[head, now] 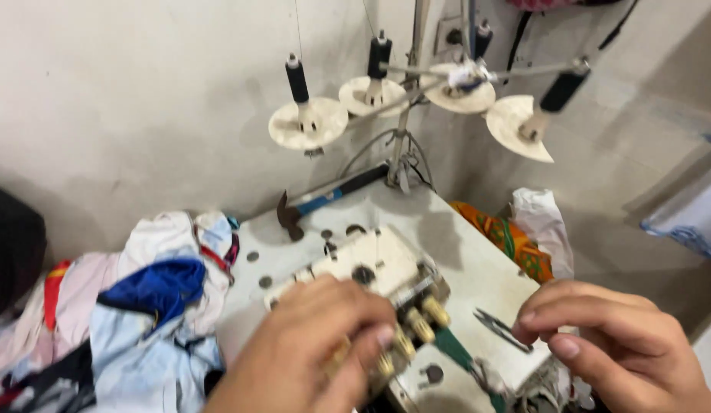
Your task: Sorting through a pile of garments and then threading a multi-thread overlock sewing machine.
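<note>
The sewing machine [371, 283] stands in the middle of the white tabletop [478, 268]. A pile of clothes [133, 313] lies at its left edge. The left hand [309, 352] lies on the machine, fingers curled at the brass tension knobs [420, 325]. The right hand [608, 344] pinches small thread snips [499, 327] near the right edge.

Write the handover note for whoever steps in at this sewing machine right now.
Left hand: resting on the front of the sewing machine, fingertips at its brass tension knobs.
Right hand: beside the machine, fingers pinched together; whether it holds thread is too fine to tell.
Thread snips lie on the white table. Hammer lies behind the machine. Black thread spools sit on the stand above. Clothes pile to the left.
Done and left: cannot tell.
</note>
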